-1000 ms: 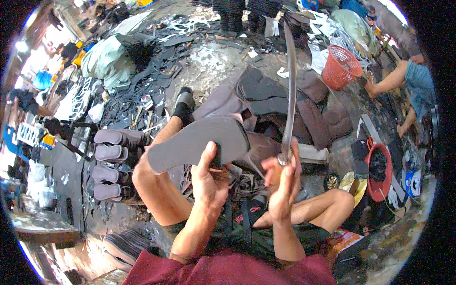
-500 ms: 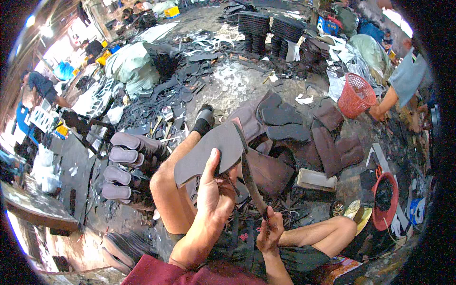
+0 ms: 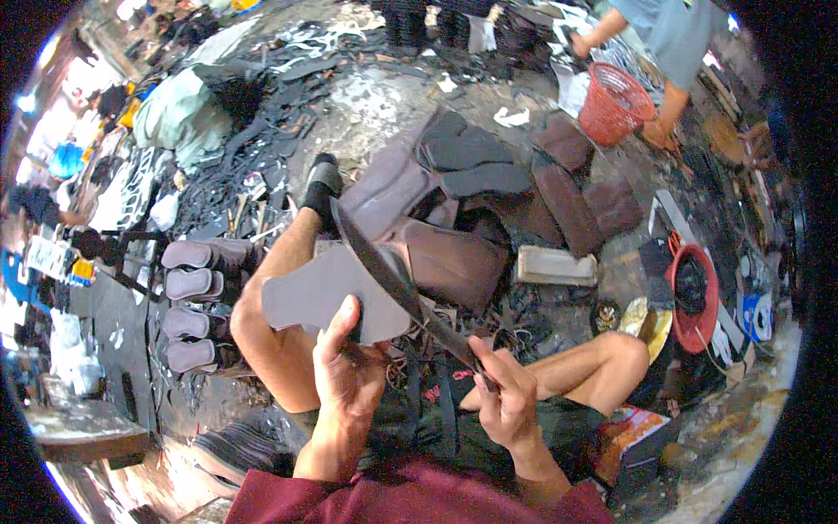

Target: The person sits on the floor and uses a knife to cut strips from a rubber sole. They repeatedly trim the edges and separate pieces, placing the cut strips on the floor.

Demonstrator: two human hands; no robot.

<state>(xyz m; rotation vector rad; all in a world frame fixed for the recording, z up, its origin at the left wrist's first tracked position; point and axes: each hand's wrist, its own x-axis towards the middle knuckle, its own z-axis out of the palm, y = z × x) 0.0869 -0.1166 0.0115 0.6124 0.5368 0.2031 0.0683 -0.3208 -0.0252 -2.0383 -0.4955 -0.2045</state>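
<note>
My left hand (image 3: pixel 351 375) grips a grey shoe sole (image 3: pixel 319 288), thumb pressed on its flat face and fingers beneath. The sole lies tilted above my bent left knee. A long, dark, curved strip (image 3: pixel 384 272) runs along the sole's right edge, its upper end free beyond the sole. My right hand (image 3: pixel 508 393) is closed on the strip's lower end. Whether the strip is still joined to the sole cannot be made out. Beyond my hands lie brown sheets (image 3: pixel 449 266) with sole shapes and dark sole pieces (image 3: pixel 484 181).
Stacked soles (image 3: pixel 190 284) stand left of my knee. A pale rectangular block (image 3: pixel 556 265) lies ahead right, near a red basin (image 3: pixel 711 310). At the far right, a person in a grey-blue garment (image 3: pixel 676 39) reaches beside a red basket (image 3: pixel 615 109). Dark scraps (image 3: pixel 262 140) litter the floor.
The sole has turned in my left hand, its narrower end now pointing left. The strip slants more, its upper end swung left. The view has tilted downward and shifted right.
</note>
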